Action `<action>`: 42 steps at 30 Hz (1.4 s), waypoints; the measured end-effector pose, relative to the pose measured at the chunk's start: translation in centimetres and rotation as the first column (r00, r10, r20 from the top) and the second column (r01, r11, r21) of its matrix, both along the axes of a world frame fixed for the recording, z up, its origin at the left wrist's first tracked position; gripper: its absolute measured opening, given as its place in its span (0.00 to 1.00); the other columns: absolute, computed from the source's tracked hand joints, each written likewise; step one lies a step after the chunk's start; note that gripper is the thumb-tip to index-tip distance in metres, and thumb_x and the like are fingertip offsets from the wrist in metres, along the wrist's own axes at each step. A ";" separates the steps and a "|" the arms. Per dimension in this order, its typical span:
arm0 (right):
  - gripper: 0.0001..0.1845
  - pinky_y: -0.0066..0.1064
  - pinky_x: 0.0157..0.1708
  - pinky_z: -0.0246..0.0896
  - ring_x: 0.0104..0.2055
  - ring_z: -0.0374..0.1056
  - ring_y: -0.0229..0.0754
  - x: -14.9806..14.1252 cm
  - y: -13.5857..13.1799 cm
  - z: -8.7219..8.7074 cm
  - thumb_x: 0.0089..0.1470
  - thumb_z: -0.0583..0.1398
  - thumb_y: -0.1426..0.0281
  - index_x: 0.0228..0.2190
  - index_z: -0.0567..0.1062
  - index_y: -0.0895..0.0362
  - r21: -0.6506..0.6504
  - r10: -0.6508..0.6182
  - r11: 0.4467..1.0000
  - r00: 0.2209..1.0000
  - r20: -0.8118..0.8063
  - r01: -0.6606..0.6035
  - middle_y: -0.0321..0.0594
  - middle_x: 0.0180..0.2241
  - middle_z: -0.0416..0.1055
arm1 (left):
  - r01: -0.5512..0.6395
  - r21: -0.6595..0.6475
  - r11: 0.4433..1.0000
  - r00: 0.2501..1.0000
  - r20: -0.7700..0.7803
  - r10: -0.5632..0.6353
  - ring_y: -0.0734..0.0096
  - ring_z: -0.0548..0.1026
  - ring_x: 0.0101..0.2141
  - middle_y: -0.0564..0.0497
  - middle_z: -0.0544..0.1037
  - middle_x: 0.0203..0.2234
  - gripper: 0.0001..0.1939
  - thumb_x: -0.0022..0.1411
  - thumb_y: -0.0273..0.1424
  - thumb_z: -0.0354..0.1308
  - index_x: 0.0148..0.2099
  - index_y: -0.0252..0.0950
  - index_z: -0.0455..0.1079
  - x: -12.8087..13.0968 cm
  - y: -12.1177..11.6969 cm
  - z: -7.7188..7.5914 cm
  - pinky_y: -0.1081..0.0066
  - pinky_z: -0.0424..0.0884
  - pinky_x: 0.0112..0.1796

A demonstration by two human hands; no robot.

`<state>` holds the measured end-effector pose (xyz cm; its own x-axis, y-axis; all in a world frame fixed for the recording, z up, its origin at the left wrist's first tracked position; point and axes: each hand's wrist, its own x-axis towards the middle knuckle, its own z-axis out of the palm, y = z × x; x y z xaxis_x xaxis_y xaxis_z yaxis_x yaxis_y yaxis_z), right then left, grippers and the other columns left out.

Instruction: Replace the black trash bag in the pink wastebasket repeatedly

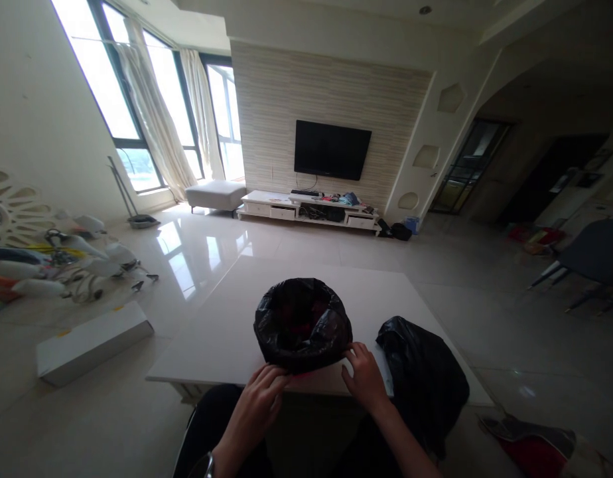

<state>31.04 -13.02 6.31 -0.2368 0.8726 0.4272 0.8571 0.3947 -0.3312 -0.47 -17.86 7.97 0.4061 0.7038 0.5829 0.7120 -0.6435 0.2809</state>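
Observation:
A small bin lined with a black plastic bag stands near the front edge of a white low table. My left hand is at the bin's lower left, fingers curled against the bag's edge. My right hand rests at the bin's lower right, fingers bent and touching the bag. A second crumpled black plastic bag lies on the table's right front corner, just right of my right hand. Something red shows inside the bin.
A white flat box lies on the tiled floor at left, beyond it a heap of white items and cables. A TV hangs over a white cabinet at the back. A dark chair stands at right, a red item at lower right.

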 end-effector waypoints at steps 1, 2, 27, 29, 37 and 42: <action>0.18 0.46 0.55 0.66 0.56 0.66 0.53 -0.1 0.0 0.6 0.57 0.58 0.79 0.48 0.76 0.57 0.051 -0.014 0.999 0.999 -0.043 0.016 0.49 0.52 0.71 | -0.023 0.045 0.999 0.999 0.030 0.022 0.60 0.78 0.54 0.49 0.82 0.51 0.24 0.67 0.18 0.55 0.59 0.45 0.75 -0.3 0.0 0.0 0.59 0.76 0.55; 0.21 0.47 0.58 0.65 0.57 0.65 0.52 -0.3 0.1 1.3 0.57 0.57 0.79 0.52 0.74 0.58 0.107 -0.015 0.994 0.996 -0.085 0.024 0.50 0.53 0.71 | -0.064 0.083 0.995 0.996 0.061 0.059 0.60 0.77 0.56 0.48 0.82 0.52 0.24 0.67 0.19 0.54 0.60 0.45 0.74 -0.5 0.2 0.2 0.59 0.76 0.56; 0.06 0.45 0.62 0.49 0.52 0.71 0.46 -4.1 0.2 8.1 0.62 0.66 0.72 0.41 0.84 0.53 -0.422 0.367 0.873 0.898 0.241 -0.244 0.40 0.42 0.80 | -0.082 -0.348 0.934 0.980 -0.199 0.012 0.55 0.77 0.46 0.48 0.80 0.40 0.07 0.65 0.24 0.63 0.44 0.39 0.77 1.6 2.0 4.1 0.48 0.64 0.57; 0.07 0.44 0.62 0.48 0.52 0.70 0.45 -3.7 -0.8 6.5 0.62 0.65 0.74 0.39 0.84 0.52 -0.365 0.327 0.902 0.916 0.233 -0.229 0.38 0.41 0.79 | -0.085 -0.319 0.944 0.976 -0.219 0.014 0.54 0.76 0.46 0.48 0.79 0.40 0.05 0.65 0.24 0.62 0.40 0.39 0.76 1.6 0.9 3.5 0.48 0.65 0.54; 0.13 0.41 0.56 0.48 0.53 0.69 0.46 -2.5 -6.7 -1.6 0.64 0.65 0.76 0.47 0.83 0.48 -0.160 0.241 0.966 0.936 0.257 -0.205 0.36 0.41 0.80 | -0.085 -0.317 0.944 0.982 -0.190 0.025 0.55 0.77 0.50 0.48 0.81 0.43 0.22 0.59 0.16 0.56 0.50 0.42 0.78 2.6 -4.6 -1.7 0.48 0.68 0.57; 0.15 0.39 0.56 0.49 0.59 0.68 0.46 -2.8 -8.8 -5.0 0.65 0.65 0.73 0.51 0.81 0.48 -0.140 0.206 0.975 0.935 0.289 -0.172 0.37 0.47 0.80 | -0.007 -0.360 0.933 0.989 -0.140 -0.047 0.48 0.66 0.67 0.43 0.68 0.68 0.52 0.49 0.17 0.57 0.76 0.44 0.53 2.2 -7.2 -2.9 0.40 0.61 0.68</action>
<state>28.20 -21.84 1.32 -0.5041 0.8367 0.2140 0.8362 0.5348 -0.1213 1.75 -25.06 5.12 0.4831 0.8456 0.2273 0.7501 -0.5336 0.3907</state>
